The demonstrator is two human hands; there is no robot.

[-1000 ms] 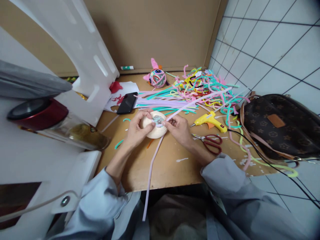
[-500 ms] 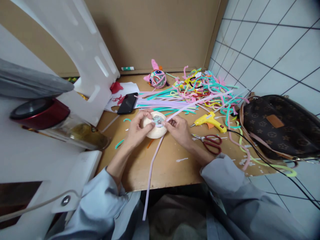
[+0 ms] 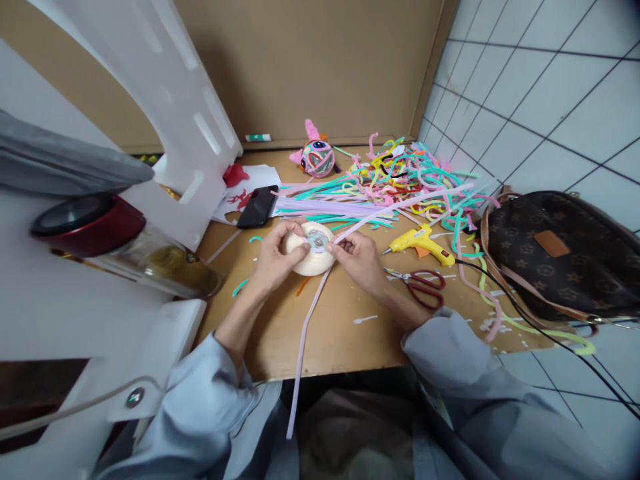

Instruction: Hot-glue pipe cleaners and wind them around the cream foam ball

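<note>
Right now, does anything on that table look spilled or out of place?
Yes: whitish smears streak the flat brown tabletop toward its front, possibly dried glue. At back right, multicoloured fuzzy stems lie tangled, unlike the straight lilac and teal ones alongside.

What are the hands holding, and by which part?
Left hand: white roll, by its left side. Right hand: lilac pipe cleaner, seemingly near its middle.

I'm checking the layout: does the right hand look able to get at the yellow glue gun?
Probably yes: though the right hand holds the lilac strip, only tabletop separates that hand from the glue gun.
</note>
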